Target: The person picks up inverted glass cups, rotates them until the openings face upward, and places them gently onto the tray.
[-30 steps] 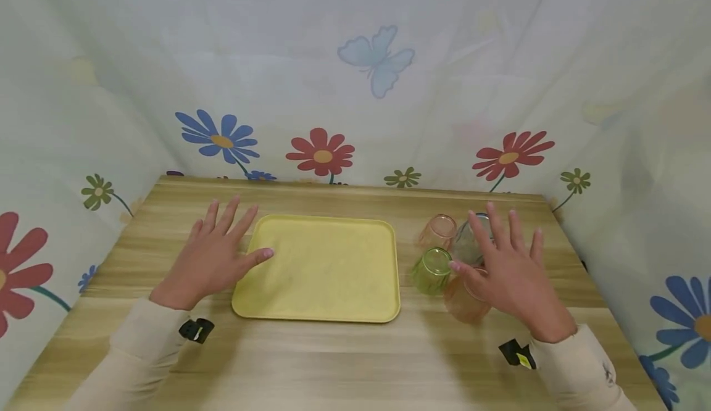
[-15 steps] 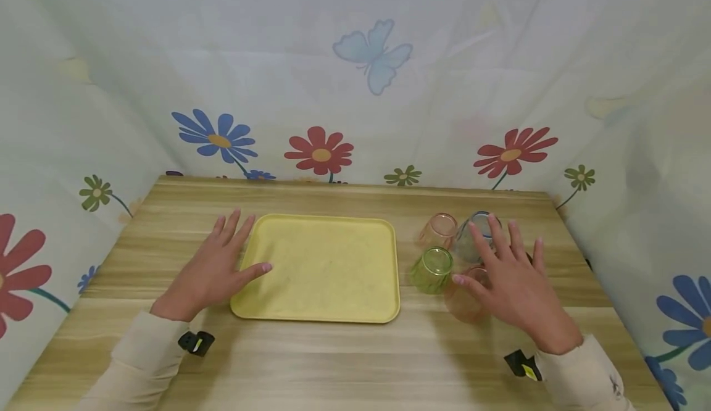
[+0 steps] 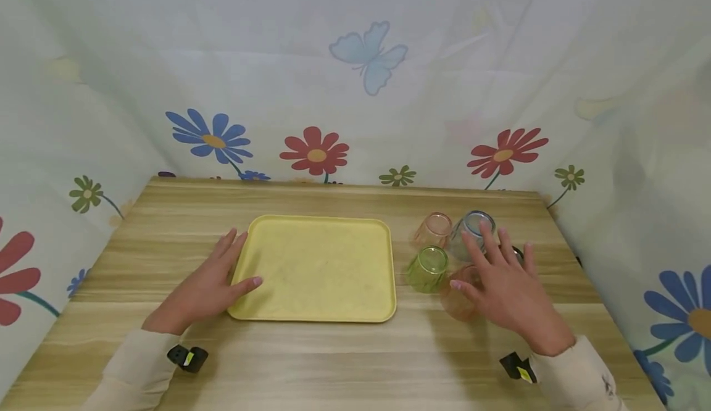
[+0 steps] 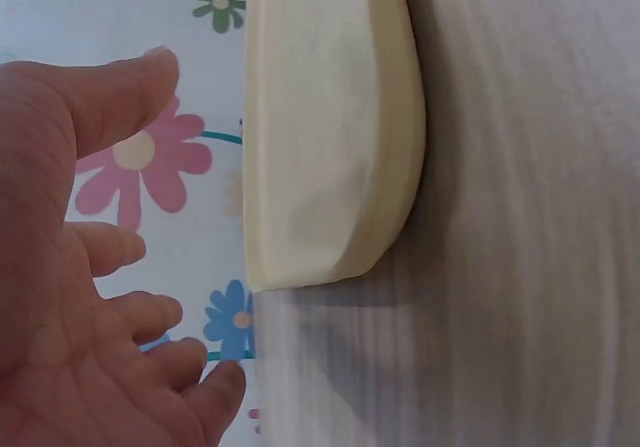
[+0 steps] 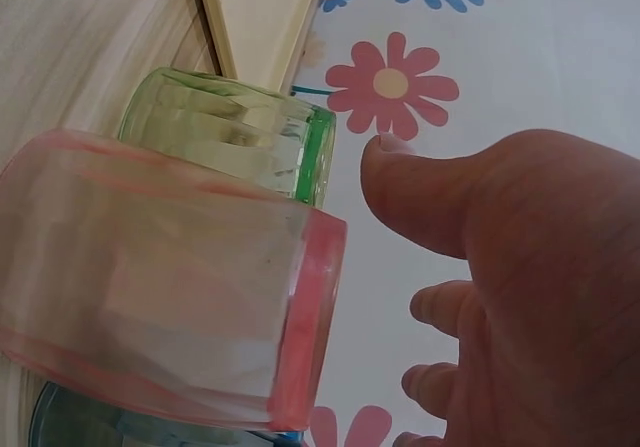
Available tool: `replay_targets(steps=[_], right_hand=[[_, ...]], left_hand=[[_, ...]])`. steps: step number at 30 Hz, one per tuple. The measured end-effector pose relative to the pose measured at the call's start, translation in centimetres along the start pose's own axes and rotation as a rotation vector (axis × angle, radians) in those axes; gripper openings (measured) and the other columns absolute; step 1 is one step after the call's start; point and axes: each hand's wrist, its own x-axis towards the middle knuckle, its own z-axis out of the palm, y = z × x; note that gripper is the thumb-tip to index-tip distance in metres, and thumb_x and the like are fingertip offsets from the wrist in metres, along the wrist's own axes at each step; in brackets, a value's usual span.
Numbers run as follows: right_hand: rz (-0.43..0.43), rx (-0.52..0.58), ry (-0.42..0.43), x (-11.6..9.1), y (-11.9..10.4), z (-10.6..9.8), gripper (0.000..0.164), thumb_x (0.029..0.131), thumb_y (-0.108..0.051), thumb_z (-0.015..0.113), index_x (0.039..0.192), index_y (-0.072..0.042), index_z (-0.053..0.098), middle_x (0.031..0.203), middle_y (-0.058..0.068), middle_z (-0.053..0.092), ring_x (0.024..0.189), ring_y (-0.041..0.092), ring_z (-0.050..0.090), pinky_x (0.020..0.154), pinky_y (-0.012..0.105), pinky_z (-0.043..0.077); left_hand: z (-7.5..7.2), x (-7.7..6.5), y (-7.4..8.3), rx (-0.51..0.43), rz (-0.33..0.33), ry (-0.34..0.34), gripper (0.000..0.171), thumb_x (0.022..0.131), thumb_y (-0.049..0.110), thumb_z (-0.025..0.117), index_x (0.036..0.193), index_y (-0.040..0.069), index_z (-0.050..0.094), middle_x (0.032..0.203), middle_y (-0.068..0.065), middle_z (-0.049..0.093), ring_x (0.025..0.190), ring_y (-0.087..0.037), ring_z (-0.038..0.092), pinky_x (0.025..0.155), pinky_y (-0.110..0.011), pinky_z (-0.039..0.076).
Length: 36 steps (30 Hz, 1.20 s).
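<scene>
My left hand (image 3: 202,287) is held over the left edge of the yellow tray (image 3: 316,269), fingers spread loosely and thumb over its inside. In the left wrist view there is a gap between this hand and the tray (image 4: 320,117). My right hand (image 3: 511,290) hovers with spread fingers above a cluster of upturned glasses, holding nothing. The front pink glass (image 3: 460,303) is partly covered by it, as are a blue-rimmed glass (image 3: 460,247) and a dark-rimmed glass (image 3: 519,255). The green glass (image 3: 428,272) stands left of the thumb, with another pink glass (image 3: 430,232) behind.
Everything stands on a wood-grain table (image 3: 333,368) with a flower-printed curtain (image 3: 250,78) behind and at both sides. A strip of tabletop separates the tray from the glasses. Black devices (image 3: 187,358) are strapped at both wrists.
Both hands have shifted slightly toward the body, the left one drawing back along the tray's left edge. More of the blue-rimmed and dark-rimmed glasses now shows. Tray and glasses stay put.
</scene>
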Motion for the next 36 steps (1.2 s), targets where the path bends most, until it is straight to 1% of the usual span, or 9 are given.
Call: replay_targets(steps=[6, 11, 14, 16, 18, 21, 27, 34, 36], right_hand=[[-0.003, 0.013, -0.010, -0.4, 0.0, 0.5, 0.087, 0.099, -0.049, 0.067, 0.167, -0.017, 0.024, 0.175, 0.022, 0.011, 0.158, 0.055, 0.011, 0.120, 0.083, 0.004], [-0.016, 0.000, -0.009, -0.5, -0.1, 0.7, 0.085, 0.098, -0.046, 0.068, 0.166, -0.015, 0.028, 0.173, 0.024, 0.018, 0.156, 0.056, 0.018, 0.120, 0.082, 0.008], [-0.041, -0.036, -0.001, -0.7, -0.1, 0.8, 0.081, 0.098, -0.042, 0.069, 0.164, -0.012, 0.033, 0.171, 0.025, 0.024, 0.154, 0.055, 0.026, 0.119, 0.082, 0.015], [-0.048, -0.048, -0.005, -0.9, -0.1, 0.9, 0.079, 0.098, -0.039, 0.070, 0.163, -0.011, 0.036, 0.170, 0.027, 0.027, 0.153, 0.055, 0.029, 0.118, 0.082, 0.019], [-0.053, -0.049, -0.012, -1.0, -0.1, 1.0, 0.077, 0.097, -0.037, 0.072, 0.161, -0.009, 0.038, 0.168, 0.028, 0.030, 0.152, 0.055, 0.031, 0.117, 0.081, 0.022], [-0.056, -0.029, -0.026, -1.1, -0.1, 1.1, 0.075, 0.097, -0.034, 0.073, 0.160, -0.008, 0.041, 0.167, 0.029, 0.031, 0.152, 0.054, 0.031, 0.119, 0.079, 0.024], [-0.082, -0.014, -0.026, -1.0, -0.3, 1.3, 0.071, 0.093, -0.025, 0.077, 0.155, -0.004, 0.048, 0.162, 0.032, 0.039, 0.148, 0.054, 0.038, 0.117, 0.074, 0.034], [-0.106, 0.003, -0.013, -0.7, -0.5, 1.1, 0.068, 0.086, -0.018, 0.084, 0.146, 0.000, 0.057, 0.152, 0.034, 0.050, 0.141, 0.052, 0.049, 0.112, 0.069, 0.044], [-0.110, 0.003, -0.004, -0.6, -0.6, 0.9, 0.067, 0.085, -0.017, 0.085, 0.144, 0.000, 0.059, 0.148, 0.034, 0.055, 0.136, 0.052, 0.054, 0.108, 0.069, 0.048]], left_hand=[[0.6, -0.2, -1.0, -0.114, 0.023, -0.010, 0.100, 0.098, 0.042, 0.071, 0.167, 0.004, 0.012, 0.173, -0.028, 0.009, 0.158, -0.053, 0.013, 0.121, -0.076, 0.024], [0.9, -0.3, -1.6, -0.193, 0.013, -0.017, 0.095, 0.099, 0.026, 0.071, 0.168, 0.005, 0.009, 0.175, -0.024, 0.010, 0.159, -0.050, 0.014, 0.124, -0.070, 0.024], [1.3, -0.5, -1.8, -0.246, 0.025, -0.035, 0.091, 0.100, 0.018, 0.069, 0.167, 0.003, 0.010, 0.174, -0.025, 0.009, 0.159, -0.049, 0.018, 0.129, -0.034, 0.029], [1.7, -0.7, -1.9, -0.277, 0.041, -0.047, 0.088, 0.100, 0.012, 0.068, 0.166, 0.000, 0.012, 0.173, -0.027, 0.010, 0.158, -0.050, 0.020, 0.118, -0.009, 0.027], [2.0, -0.9, -2.0, -0.312, 0.051, -0.058, 0.086, 0.099, 0.007, 0.067, 0.165, -0.002, 0.014, 0.173, -0.029, 0.010, 0.157, -0.050, 0.019, 0.103, 0.006, 0.017], [2.2, -1.0, -2.1, -0.341, 0.058, -0.047, 0.084, 0.097, -0.001, 0.064, 0.165, -0.004, 0.015, 0.172, -0.030, 0.010, 0.157, -0.051, 0.018, 0.099, 0.009, 0.015], [2.0, -0.9, -2.6, -0.407, 0.071, -0.050, 0.083, 0.093, -0.016, 0.054, 0.164, -0.005, 0.014, 0.172, -0.030, 0.007, 0.156, -0.051, 0.019, 0.105, 0.002, 0.024], [1.7, -0.7, -2.9, -0.431, 0.062, -0.058, 0.082, 0.091, -0.019, 0.052, 0.163, -0.008, 0.014, 0.171, -0.031, 0.009, 0.156, -0.051, 0.020, 0.103, 0.004, 0.025], [1.6, -0.6, -2.9, -0.419, 0.060, -0.058, 0.082, 0.091, -0.018, 0.052, 0.163, -0.008, 0.015, 0.171, -0.032, 0.010, 0.155, -0.051, 0.022, 0.112, -0.007, 0.031]])
